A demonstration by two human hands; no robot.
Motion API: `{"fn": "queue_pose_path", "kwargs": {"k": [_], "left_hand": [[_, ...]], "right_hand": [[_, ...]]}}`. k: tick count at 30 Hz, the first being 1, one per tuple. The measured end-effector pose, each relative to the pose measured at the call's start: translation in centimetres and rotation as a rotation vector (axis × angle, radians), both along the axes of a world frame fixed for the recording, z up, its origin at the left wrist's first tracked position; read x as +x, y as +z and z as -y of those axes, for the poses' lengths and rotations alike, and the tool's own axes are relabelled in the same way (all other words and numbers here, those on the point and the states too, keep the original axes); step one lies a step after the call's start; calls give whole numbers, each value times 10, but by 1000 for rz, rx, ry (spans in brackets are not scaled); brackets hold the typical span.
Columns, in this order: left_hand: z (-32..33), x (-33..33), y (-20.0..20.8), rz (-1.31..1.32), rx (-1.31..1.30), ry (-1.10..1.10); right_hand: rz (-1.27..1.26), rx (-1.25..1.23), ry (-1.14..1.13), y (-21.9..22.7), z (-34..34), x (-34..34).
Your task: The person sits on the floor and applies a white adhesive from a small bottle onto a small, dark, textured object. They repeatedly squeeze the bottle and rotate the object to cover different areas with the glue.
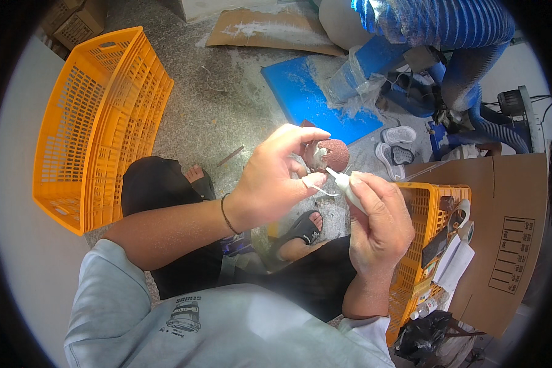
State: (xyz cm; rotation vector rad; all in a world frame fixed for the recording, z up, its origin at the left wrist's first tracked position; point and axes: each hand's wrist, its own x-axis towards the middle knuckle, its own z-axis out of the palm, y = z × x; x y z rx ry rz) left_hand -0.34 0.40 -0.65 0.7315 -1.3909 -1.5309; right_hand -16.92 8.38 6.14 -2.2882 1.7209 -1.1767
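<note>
- The left grip (270, 168) pinches a rough, reddish-brown rounded piece with a white patch (333, 154), held above the floor in front of the person's body.
- The right grip (380, 214) is closed around a small white plastic squeeze bottle with a narrow nozzle (343, 182), its tip at the piece's lower edge.
- Beyond them, a flat blue panel (291, 86) lies on the speckled grey floor (190, 92); pale grey shoes (400, 135) sit just off its lower right corner.
- Yellow-orange slatted plastic crates (129, 98) stand at the floor's left edge.
</note>
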Motion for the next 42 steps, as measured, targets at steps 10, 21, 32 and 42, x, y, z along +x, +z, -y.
{"fn": "queue_pose_path", "kwargs": {"k": [10, 21, 32, 42], "left_hand": [[-1, 1, 5, -102, 139, -73], [-1, 0, 6, -117, 180, -84], [-1, 2, 13, -179, 232, -156], [-6, 5, 18, -104, 126, -220]], "right_hand": [[63, 55, -32, 2, -1, -4], [32, 31, -8, 1, 1, -3], [983, 258, -31, -16, 10, -8], [1043, 313, 74, -34, 21, -9]]}}
